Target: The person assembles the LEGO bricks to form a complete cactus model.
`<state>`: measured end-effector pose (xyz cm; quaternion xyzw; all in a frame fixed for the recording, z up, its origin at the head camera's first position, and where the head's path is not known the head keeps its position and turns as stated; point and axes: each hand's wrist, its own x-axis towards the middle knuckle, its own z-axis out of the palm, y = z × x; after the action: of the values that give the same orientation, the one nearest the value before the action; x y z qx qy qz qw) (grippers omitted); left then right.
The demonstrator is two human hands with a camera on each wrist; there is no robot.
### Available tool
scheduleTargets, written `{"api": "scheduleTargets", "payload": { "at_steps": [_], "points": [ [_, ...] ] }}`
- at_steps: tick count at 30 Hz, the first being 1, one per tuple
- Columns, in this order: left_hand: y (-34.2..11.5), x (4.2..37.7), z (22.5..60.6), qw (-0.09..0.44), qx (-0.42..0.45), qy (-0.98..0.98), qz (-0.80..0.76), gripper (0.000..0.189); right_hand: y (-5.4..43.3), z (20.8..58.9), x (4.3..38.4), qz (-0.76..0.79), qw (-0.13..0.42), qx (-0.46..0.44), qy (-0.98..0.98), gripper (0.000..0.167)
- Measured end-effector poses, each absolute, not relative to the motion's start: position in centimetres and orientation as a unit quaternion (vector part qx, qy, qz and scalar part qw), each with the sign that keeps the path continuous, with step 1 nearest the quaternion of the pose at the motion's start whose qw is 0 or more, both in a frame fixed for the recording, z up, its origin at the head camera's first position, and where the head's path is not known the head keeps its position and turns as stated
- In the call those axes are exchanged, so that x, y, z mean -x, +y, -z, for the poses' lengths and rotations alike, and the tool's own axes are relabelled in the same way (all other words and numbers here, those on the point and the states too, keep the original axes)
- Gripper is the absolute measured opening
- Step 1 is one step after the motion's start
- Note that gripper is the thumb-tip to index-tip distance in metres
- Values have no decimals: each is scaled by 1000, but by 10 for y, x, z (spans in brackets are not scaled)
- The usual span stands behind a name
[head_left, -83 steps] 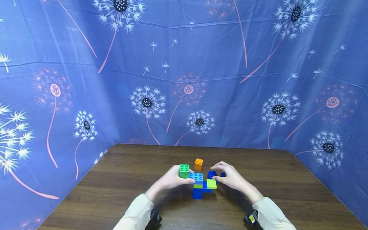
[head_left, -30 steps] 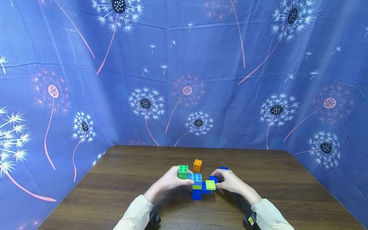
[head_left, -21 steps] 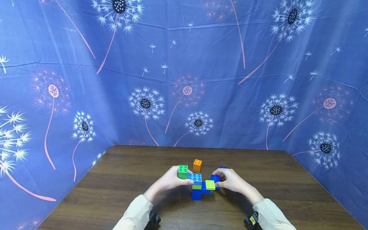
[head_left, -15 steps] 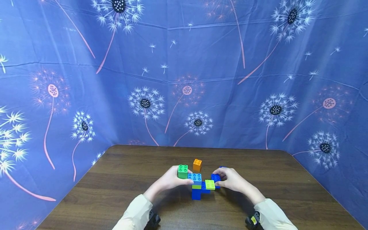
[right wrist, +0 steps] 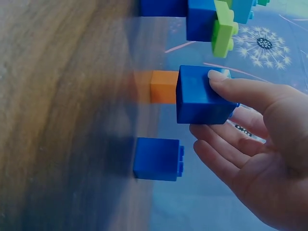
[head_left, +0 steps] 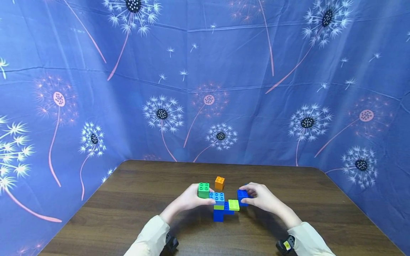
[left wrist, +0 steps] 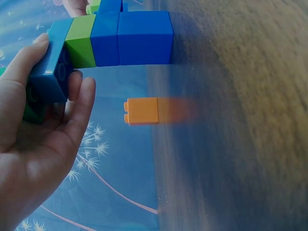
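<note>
On the brown wood-grain tabletop (head_left: 192,238), the left hand (head_left: 190,197) grips a multicoloured plastic-brick structure (head_left: 219,207), thumb before and fingers behind its light-blue brick (head_left: 216,196). The right hand (head_left: 263,197), angled inward, closes thumb against fingers on a dark-blue studded plastic brick (right wrist: 195,94), which has moved right, clear of the structure and above the tabletop, so joining it apparently remains undone.

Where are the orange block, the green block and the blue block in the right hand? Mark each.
Orange block (left wrist: 143,110), left wrist view: smooth side.
Green block (head_left: 203,193), head view: front face.
Held blue block (right wrist: 198,91), right wrist view: larger visible side.
</note>
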<state>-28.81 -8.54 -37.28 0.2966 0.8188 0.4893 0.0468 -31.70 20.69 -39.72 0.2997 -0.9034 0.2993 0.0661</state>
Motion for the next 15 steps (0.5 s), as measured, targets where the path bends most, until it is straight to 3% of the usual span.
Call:
{"api": "scheduleTargets", "payload": {
  "at_steps": [15],
  "points": [
    [-85, 289, 374, 45, -302, 819, -486, 26, 215, 386, 308, -309, 97, -300, -897, 42]
  ]
}}
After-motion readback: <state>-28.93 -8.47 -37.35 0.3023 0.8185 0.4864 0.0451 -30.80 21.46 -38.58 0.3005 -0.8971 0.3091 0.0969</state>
